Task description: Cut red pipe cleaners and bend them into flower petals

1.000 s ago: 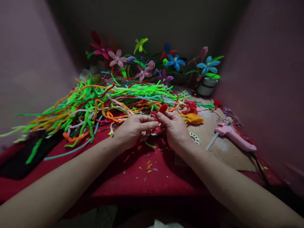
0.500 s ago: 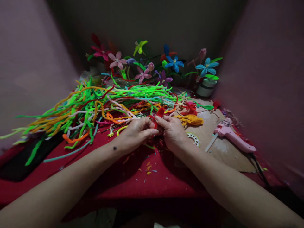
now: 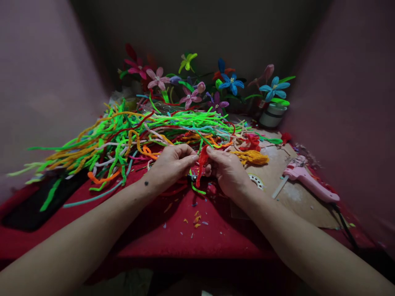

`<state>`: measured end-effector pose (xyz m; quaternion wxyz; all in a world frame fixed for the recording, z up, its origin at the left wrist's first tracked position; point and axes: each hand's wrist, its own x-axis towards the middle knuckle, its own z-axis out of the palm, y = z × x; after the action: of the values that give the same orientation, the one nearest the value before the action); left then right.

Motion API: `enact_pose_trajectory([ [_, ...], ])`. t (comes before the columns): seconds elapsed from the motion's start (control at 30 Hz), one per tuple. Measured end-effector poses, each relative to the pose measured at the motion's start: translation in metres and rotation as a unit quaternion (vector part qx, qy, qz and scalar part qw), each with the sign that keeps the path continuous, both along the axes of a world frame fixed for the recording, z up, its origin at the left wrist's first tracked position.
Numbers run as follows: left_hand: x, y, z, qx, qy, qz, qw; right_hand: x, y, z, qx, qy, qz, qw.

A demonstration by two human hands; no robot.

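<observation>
My left hand [image 3: 170, 165] and my right hand [image 3: 227, 170] meet over a red cloth [image 3: 185, 234], fingers pinched together. Between their fingertips hangs a red pipe cleaner piece [image 3: 202, 162], bent into a narrow loop that points downward. Both hands grip it near its top. Just behind them lies a big heap of pipe cleaners [image 3: 123, 131], mostly green, orange and red. A folded yellow pipe cleaner bundle [image 3: 252, 156] and a red one [image 3: 251, 141] lie to the right of my right hand.
Finished pipe cleaner flowers [image 3: 216, 84] stand along the back wall, some in a white pot [image 3: 271, 115]. A pink glue gun [image 3: 307, 179] rests on a cardboard sheet [image 3: 296, 201] at right. Small cut scraps [image 3: 196, 218] dot the cloth. Pink walls close in on both sides.
The red piece stood up as a small loop above my fingers; now it hangs down between both hands. The hands have shifted slightly and the view moved a little.
</observation>
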<state>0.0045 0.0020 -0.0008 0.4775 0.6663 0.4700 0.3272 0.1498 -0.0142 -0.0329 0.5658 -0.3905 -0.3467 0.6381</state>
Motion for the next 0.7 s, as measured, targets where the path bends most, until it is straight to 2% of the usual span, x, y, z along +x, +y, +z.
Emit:
enact_pose_trajectory([
  [0.1, -0.002, 0.002, -0.002, -0.021, -0.012, -0.007, 1.000, 0.000, 0.001, -0.003, 0.015, -0.014, -0.022, 1.000],
  [0.23, -0.003, 0.004, -0.012, -0.094, -0.065, -0.039, 0.993, 0.000, 0.002, -0.007, 0.005, -0.018, -0.031, 0.999],
  [0.37, 0.001, 0.004, -0.019, -0.150, -0.105, -0.007, 0.983, -0.002, 0.001, -0.007, 0.018, -0.038, -0.051, 0.998],
  [0.53, 0.004, 0.002, -0.018, -0.125, -0.098, -0.003, 0.987, -0.002, -0.001, -0.004, 0.041, -0.046, -0.056, 0.996],
  [0.7, 0.002, 0.000, -0.014, -0.101, -0.062, -0.008, 0.993, 0.002, -0.001, -0.001, 0.064, -0.086, -0.006, 0.994],
])
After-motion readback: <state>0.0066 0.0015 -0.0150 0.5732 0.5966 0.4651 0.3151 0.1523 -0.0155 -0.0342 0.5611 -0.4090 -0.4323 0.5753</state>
